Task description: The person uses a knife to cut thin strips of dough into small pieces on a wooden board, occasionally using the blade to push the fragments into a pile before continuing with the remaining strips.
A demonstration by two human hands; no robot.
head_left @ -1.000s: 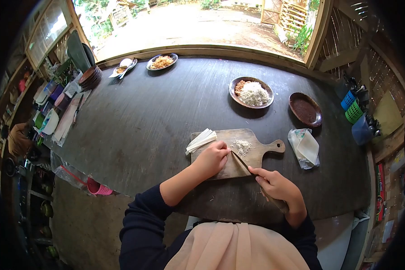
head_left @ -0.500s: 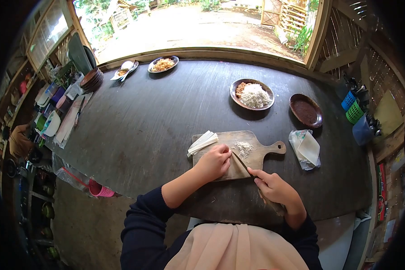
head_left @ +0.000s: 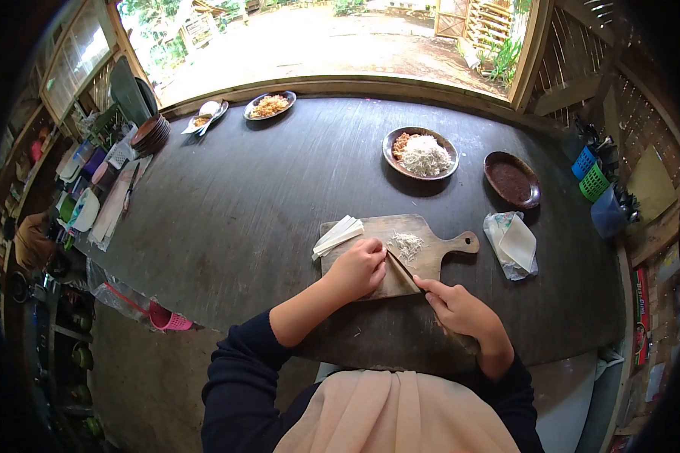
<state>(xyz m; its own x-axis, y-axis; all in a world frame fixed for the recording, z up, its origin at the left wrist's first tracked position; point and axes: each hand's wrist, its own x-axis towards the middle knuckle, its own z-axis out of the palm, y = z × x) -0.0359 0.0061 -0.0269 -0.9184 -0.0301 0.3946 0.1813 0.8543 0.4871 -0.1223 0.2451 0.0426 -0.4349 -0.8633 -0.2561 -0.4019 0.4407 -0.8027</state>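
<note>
My right hand is wrapped round the handle of a knife, whose blade slants up and left across the wooden cutting board. Just beyond the blade's tip end, my left hand is closed and pressed down on the board. Its bent fingers hold a white strip, mostly hidden, with only a pale bit showing at the fingertips. A small heap of thin white shreds lies on the board beside the blade. Several flat white strips are stacked at the board's upper left corner, partly over its edge.
Right of the board lies a plastic packet with a folded white sheet. Behind stand a plate with white shreds and an empty brown dish. Two food plates are at the far edge, one a noodle-like plate. Utensil baskets stand right.
The view has shifted very slightly. The knife blade has moved a little at my left fingertips; both hands keep their grip and place.
</note>
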